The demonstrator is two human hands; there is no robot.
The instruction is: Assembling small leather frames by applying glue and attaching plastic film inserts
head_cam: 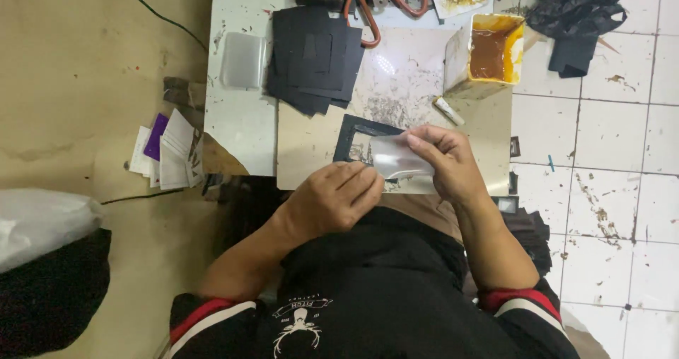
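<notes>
My right hand [453, 164] pinches a clear plastic sheet [396, 157] over a black frame-shaped piece with a cut-out window [348, 134] on the work board [311, 154]. My left hand [339, 196] rests with curled fingers at the near edge of the frame, touching the plastic sheet's lower side. Both hands meet over the sheet. The lower part of the black frame is hidden under my hands.
A stack of black cut pieces [315, 58] lies at the back of the board. Beside it are a clear plastic stack [242, 60], orange-handled scissors [368, 12], and an open tin of brown glue [491, 51]. White and purple cards [166, 150] sit left; black material [576, 16] lies on the tiled floor.
</notes>
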